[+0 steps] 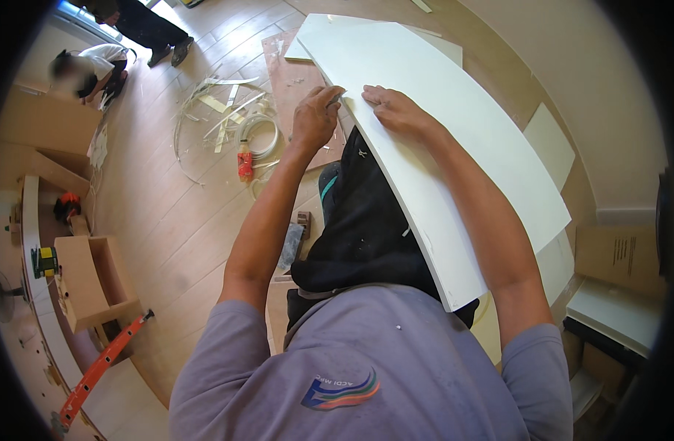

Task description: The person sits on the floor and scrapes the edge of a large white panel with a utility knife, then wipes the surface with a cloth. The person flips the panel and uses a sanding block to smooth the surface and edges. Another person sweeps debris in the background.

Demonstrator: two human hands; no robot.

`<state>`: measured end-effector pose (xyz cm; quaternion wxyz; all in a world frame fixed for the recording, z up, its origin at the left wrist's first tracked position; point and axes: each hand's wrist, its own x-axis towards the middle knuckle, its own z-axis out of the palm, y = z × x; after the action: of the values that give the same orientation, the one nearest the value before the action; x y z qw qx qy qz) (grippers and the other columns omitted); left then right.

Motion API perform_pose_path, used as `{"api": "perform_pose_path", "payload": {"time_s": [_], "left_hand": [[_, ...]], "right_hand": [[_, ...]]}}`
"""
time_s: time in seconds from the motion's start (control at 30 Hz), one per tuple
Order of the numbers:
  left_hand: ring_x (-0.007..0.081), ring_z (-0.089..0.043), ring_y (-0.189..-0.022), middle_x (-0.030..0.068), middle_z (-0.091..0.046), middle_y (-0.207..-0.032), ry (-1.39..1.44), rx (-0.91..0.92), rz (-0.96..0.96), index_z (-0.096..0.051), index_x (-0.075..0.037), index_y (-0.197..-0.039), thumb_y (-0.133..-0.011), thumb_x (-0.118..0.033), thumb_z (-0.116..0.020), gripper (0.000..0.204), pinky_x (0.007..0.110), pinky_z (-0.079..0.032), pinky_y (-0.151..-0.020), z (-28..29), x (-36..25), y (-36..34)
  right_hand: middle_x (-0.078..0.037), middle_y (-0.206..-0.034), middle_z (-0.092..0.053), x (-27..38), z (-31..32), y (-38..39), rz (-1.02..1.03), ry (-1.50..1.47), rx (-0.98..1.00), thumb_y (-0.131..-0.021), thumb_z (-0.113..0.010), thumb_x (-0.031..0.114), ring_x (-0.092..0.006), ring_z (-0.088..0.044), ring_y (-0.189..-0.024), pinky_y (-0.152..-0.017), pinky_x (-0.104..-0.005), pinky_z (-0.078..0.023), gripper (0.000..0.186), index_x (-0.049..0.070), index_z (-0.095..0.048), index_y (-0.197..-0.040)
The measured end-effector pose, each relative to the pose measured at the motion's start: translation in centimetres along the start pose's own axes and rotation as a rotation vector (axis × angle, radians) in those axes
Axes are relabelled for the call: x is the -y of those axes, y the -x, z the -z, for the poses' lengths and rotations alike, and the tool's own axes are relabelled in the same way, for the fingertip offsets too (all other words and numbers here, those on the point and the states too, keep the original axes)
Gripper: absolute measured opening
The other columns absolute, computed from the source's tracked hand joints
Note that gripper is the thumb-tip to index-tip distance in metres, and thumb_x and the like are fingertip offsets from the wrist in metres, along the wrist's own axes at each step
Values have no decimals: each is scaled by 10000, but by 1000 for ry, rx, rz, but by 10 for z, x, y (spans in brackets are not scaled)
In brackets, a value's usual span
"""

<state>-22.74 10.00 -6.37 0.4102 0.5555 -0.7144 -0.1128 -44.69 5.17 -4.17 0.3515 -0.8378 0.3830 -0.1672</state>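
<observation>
A large white panel [454, 125] lies slanting across my black-trousered lap, its long edge toward the left. My left hand [316, 117] is at that edge near the far end, its fingers closed around something small that I cannot make out. Just to its right, my right hand [392, 114] rests on the panel's top face with its fingers lightly bent and its forearm along the board. More pale boards [546, 147] lie beneath and beside the panel, and a pinkish board [278, 55] is on the floor beyond.
Coiled white strips [260, 136] and a red bottle-like item [245, 165] lie on the floor. Two people [149, 37] [102, 62] are at the upper left. An open wooden box [94, 279] and an orange level [109, 356] are at the left; cardboard [616, 257] lies by the right wall.
</observation>
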Motion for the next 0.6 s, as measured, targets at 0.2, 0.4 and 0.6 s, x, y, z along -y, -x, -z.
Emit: {"api": "perform_pose_path", "payload": {"time_s": [0.2, 0.4, 0.6], "left_hand": [[321, -689, -945, 123, -695, -1054, -14, 32, 13, -716, -67, -1121, -882, -41, -645, 251, 401, -535, -824, 5, -7, 2], [334, -688, -918, 117, -695, -1032, -35, 94, -57, -729, -76, -1100, -895, -47, -622, 233, 417, -535, -802, 13, -26, 12], [350, -691, -891, 118, -703, -1022, -27, 139, -100, -727, -70, -1096, -879, -15, -616, 250, 421, -538, -786, 23, -57, 27]], "right_hand": [[-240, -1529, -449, 17, 5, -2, -58, 12, 19, -809, -472, 132, -343, -365, -1465, -1220, -363, -251, 625, -76, -527, -1396], [-242, -1520, -459, 18, 5, -2, -107, -43, -3, -802, -473, 125, -342, -380, -1455, -1216, -356, -260, 631, -88, -520, -1393], [-251, -1317, -609, 9, -8, -4, -66, -4, -175, -816, -528, 166, -387, -575, -1228, -1064, -415, -444, 548, -44, -581, -1320]]}}
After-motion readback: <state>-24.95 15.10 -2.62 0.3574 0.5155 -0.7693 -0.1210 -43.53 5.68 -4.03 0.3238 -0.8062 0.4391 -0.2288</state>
